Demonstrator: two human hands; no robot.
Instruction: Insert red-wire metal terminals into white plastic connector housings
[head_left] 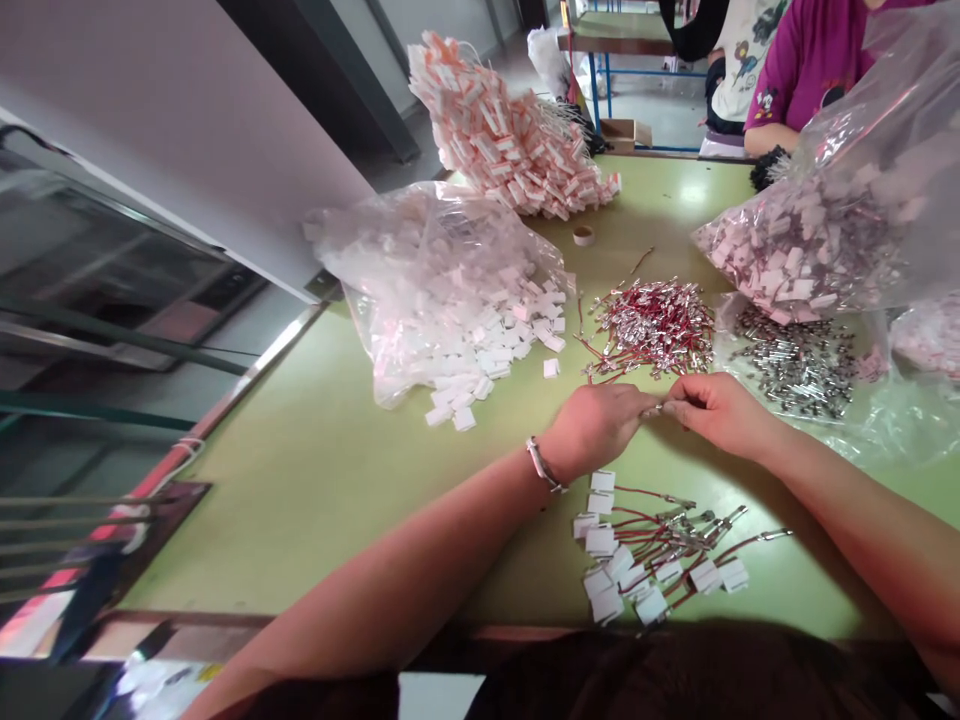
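Note:
My left hand (600, 425) and my right hand (720, 410) meet fingertip to fingertip above the table, both closed in a pinch. Between them a small shiny metal piece (658, 406) shows; the fingers hide most of it. Just beyond the hands lies a heap of short red wires with metal terminals (656, 325). Nearer my body, several white plastic connector housings (600, 541) lie with red wires attached, their metal ends pointing right. One loose white housing (551, 368) rests beyond my left hand.
A clear bag spilling white housings (457, 300) lies left; behind it is a bundle of orange-and-white parts (510, 140). At right are loose metal parts (799, 360) on plastic and a full clear bag (817, 235). A tape roll (583, 236) and a person in purple (802, 65) are farther back.

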